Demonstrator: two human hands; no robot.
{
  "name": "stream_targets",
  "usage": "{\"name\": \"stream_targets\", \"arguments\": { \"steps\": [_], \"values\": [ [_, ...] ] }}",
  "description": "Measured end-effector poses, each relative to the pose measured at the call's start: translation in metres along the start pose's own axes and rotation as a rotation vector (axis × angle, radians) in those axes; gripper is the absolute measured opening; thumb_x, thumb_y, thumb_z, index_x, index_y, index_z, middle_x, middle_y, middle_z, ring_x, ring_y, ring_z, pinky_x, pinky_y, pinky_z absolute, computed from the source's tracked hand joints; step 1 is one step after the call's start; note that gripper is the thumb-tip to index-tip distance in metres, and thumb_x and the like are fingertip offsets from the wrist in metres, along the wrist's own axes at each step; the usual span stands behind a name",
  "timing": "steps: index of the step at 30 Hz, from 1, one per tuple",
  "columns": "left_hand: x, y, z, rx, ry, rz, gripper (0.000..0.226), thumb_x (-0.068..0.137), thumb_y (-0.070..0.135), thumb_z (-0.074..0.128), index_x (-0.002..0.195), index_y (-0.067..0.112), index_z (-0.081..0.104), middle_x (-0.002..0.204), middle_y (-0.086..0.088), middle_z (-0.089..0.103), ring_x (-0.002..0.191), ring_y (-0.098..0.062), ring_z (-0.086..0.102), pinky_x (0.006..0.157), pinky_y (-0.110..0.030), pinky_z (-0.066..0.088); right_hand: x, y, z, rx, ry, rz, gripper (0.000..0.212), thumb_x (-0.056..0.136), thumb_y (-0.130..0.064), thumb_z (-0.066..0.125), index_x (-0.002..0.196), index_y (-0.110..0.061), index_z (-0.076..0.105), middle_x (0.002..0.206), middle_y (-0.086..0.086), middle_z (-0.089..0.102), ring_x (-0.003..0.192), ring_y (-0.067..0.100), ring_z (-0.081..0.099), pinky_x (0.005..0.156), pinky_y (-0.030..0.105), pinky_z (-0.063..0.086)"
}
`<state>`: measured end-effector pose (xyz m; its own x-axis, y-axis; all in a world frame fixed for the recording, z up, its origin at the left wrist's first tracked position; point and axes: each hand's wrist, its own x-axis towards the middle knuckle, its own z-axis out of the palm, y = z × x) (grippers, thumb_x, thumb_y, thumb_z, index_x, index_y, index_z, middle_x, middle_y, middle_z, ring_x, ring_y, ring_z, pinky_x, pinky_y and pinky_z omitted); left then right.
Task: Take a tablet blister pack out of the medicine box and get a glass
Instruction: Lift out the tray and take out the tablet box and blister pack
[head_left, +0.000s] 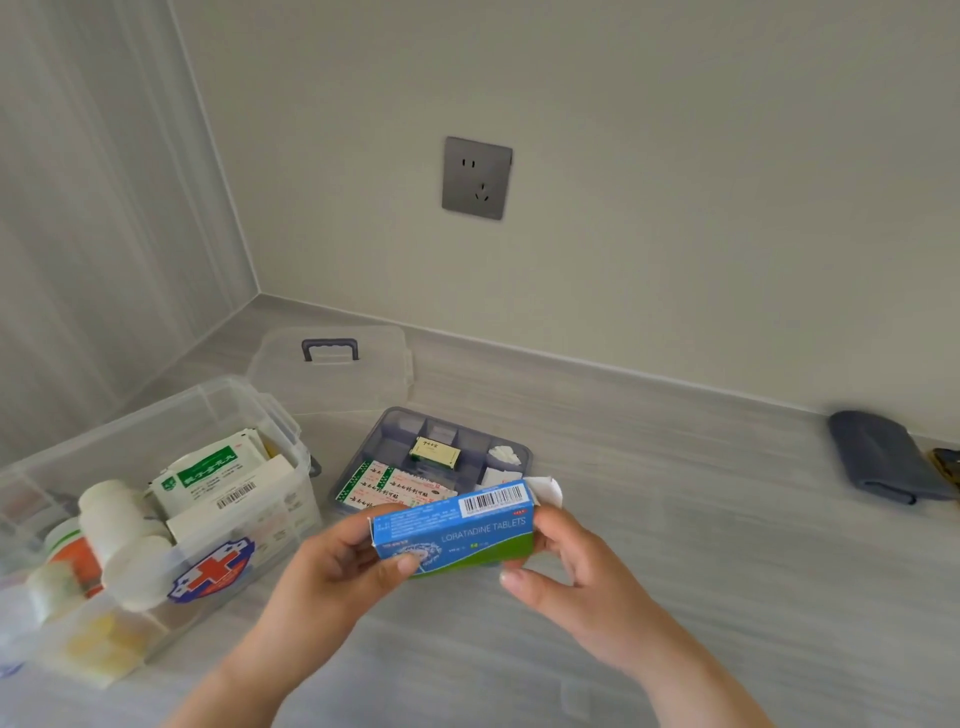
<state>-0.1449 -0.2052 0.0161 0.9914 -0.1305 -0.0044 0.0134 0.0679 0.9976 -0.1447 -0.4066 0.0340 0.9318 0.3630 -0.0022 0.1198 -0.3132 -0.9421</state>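
The open medicine box (156, 499) stands left on the surface (675, 545). Left hand (332, 566) and right hand (576, 561) each grip one end of the tablet carton (457, 530); end flap open. Step in hand: blister extraction. Next: slide the pack out rightward. No glass visible.

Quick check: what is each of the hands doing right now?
Left hand: closed on the left end of the blue tablet box.
Right hand: gripping the box's right end, by the open flap.

Two hands, the left hand (332, 566) and the right hand (582, 566), share one blue tablet carton (457, 530). At nine o'clock is one clear medicine box (249, 525). At twelve are one tray (395, 431), one lid (332, 374) and one wall socket (477, 178).
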Motion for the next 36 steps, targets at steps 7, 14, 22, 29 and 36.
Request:
{"name": "stream_targets", "arguments": {
  "steps": [7, 14, 22, 29, 36],
  "values": [
    [0.0, 0.01, -0.009, 0.351, 0.009, 0.286, 0.062, 0.063, -0.019, 0.064, 0.078, 0.041, 0.069, 0.098, 0.043, 0.06, 0.098, 0.013, 0.055, 0.078, -0.002, 0.046, 0.007, 0.005, 0.005, 0.185, 0.174, 0.03, 0.043, 0.079, 0.003, 0.051, 0.076, -0.037, 0.068, 0.105, -0.021, 0.06, 0.1, -0.01, 0.053, 0.088, 0.007, 0.038],
    [0.009, 0.034, -0.007, 0.959, -0.126, 0.764, 0.027, 0.071, 0.007, 0.055, 0.088, 0.027, 0.061, 0.112, 0.007, 0.06, 0.106, -0.012, 0.049, 0.077, -0.018, 0.049, 0.014, 0.013, 0.033, 1.22, 0.251, 0.257, 0.023, 0.068, -0.016, 0.053, 0.078, -0.006, 0.07, 0.073, 0.009, 0.075, 0.067, 0.018, 0.071, 0.053, 0.025, 0.058],
    [0.019, 0.037, 0.0, 0.799, -0.337, 0.506, 0.051, 0.066, 0.002, 0.051, 0.101, 0.039, 0.053, 0.137, 0.012, 0.032, 0.123, 0.0, 0.031, 0.098, -0.012, 0.037, 0.017, 0.028, 0.045, 1.44, 0.364, 0.429, 0.036, 0.093, -0.012, 0.035, 0.076, -0.001, 0.065, 0.058, 0.011, 0.073, 0.047, 0.016, 0.068, 0.037, 0.023, 0.054],
    [0.025, 0.021, 0.006, 0.492, -0.163, 0.368, 0.083, 0.05, 0.027, 0.077, 0.119, 0.036, 0.031, 0.138, 0.016, 0.02, 0.126, 0.013, 0.027, 0.096, -0.002, 0.032, 0.014, 0.029, 0.049, 1.409, 0.341, 0.466, 0.04, 0.087, 0.003, 0.036, 0.063, 0.0, 0.067, 0.056, 0.014, 0.072, 0.049, 0.02, 0.069, 0.039, 0.025, 0.055],
    [0.027, 0.025, 0.013, 0.37, -0.194, 0.285, 0.077, 0.056, 0.02, 0.076, 0.12, 0.037, 0.035, 0.115, 0.006, 0.054, 0.104, -0.008, 0.057, 0.089, -0.018, 0.049, 0.019, 0.035, 0.058, 1.514, 0.396, 0.429, 0.032, 0.09, -0.006, 0.034, 0.079, -0.002, 0.063, 0.062, 0.012, 0.074, 0.054, 0.02, 0.07, 0.043, 0.025, 0.056]
  ]
}}
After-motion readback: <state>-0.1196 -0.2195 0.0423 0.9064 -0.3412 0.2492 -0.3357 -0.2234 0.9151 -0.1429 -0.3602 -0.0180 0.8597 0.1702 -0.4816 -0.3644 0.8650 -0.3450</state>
